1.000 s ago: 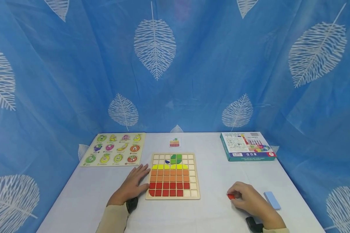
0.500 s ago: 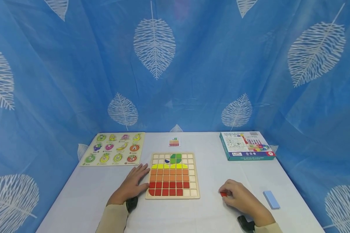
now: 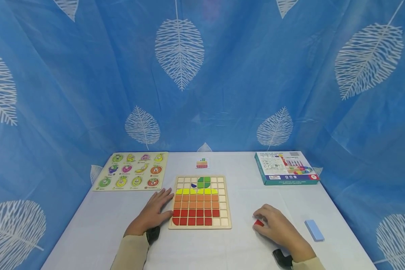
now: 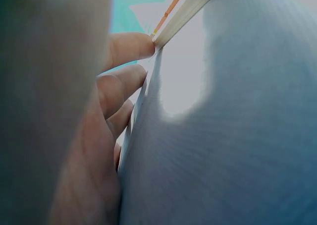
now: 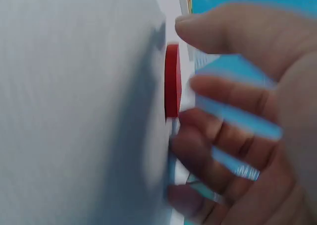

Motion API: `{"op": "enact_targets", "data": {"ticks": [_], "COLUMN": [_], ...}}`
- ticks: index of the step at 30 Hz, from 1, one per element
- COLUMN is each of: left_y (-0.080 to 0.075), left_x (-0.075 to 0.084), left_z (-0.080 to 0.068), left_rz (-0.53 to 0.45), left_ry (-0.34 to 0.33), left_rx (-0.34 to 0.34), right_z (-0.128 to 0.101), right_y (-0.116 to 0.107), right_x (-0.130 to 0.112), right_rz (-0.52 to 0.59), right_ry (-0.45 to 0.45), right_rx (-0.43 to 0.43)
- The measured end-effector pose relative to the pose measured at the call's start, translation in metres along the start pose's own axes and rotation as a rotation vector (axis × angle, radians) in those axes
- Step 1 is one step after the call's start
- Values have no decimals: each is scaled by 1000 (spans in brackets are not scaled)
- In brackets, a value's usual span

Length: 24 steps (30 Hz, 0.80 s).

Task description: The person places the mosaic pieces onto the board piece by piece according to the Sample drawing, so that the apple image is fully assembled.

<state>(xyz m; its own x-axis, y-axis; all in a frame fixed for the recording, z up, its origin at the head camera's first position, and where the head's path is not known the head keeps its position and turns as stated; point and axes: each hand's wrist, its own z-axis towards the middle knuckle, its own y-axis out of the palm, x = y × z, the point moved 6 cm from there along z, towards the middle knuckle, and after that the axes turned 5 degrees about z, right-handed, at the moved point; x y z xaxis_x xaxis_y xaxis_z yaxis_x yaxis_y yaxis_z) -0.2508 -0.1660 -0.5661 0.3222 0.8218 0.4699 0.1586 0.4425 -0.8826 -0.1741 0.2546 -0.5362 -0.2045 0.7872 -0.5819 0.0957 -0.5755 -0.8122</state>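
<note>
Red tile (image 3: 258, 222) on the table (image 3: 249, 247), under the curled fingertips of the right hand (image 3: 277, 228), which pinches it. Left hand (image 3: 154, 213) lies flat, fingers straight, touching the left edge of the puzzle board (image 3: 225, 213), which sits between the hands.

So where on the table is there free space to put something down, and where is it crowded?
Bare cloth lies between the mosaic board and the teal box, and along the near edge between both hands. Another free patch lies below the fruit puzzle, left of the left hand. It is crowded beside the right hand, with the red tile and the blue block.
</note>
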Motion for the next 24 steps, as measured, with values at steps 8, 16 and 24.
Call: {"op": "enact_targets", "data": {"ticks": [8, 16, 24], "left_y": [-1, 0, -1], "left_x": [-1, 0, 0], "left_z": [0, 0, 0], "left_rz": [-11, -18, -13], "left_ry": [-3, -3, 0], "left_rx": [-9, -17, -10], "right_z": [4, 4, 4], "right_y": [6, 6, 4], "right_x": [-6, -7, -8], "right_rz": [-37, -43, -82], "right_ry": [56, 45, 84], "right_rx": [21, 34, 74]}}
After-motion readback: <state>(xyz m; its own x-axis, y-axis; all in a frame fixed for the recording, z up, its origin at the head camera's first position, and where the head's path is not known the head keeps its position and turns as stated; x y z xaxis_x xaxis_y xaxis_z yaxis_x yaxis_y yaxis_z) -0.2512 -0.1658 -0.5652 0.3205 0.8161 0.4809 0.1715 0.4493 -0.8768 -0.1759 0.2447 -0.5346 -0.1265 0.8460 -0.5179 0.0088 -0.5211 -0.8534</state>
